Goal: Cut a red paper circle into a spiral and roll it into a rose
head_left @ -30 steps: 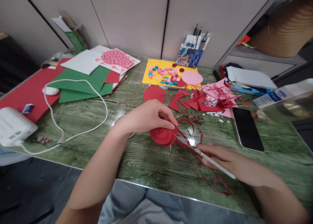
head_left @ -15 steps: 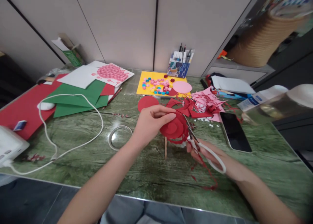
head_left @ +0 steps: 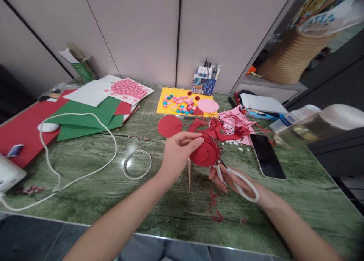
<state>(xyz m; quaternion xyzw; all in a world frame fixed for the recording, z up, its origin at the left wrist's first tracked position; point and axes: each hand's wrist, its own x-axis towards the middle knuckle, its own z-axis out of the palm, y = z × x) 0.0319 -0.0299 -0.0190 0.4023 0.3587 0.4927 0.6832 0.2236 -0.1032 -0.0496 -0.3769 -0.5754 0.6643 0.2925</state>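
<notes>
Pinched in my left hand (head_left: pixel 179 154) is a red paper circle (head_left: pixel 204 151) with a spiral cut into it. My right hand (head_left: pixel 236 185) grips white-handled scissors (head_left: pixel 245 187), their blades against the circle's right edge. A thin red paper strip (head_left: pixel 215 208) dangles below the scissors. Under the circle, a wooden stick (head_left: pixel 189 175) lies on the table, its upper end hidden. Just behind my left hand is another red paper circle (head_left: pixel 170 126). Red paper scraps (head_left: pixel 227 134) and crumpled pink paper (head_left: pixel 234 120) lie beyond the scissors.
A phone (head_left: pixel 267 156) and a clear bottle (head_left: pixel 304 134) are on the right. A yellow sheet (head_left: pixel 160 108) with small pompoms and a pink circle (head_left: pixel 208 105) is at the back. On the left are a roll of tape (head_left: pixel 137 164), a white cable (head_left: pixel 115 151) and green paper (head_left: pixel 82 109).
The head view has shifted slightly. The dangling red strip hangs differently, now closer to the circle. Both hands keep their hold on the paper and scissors.
</notes>
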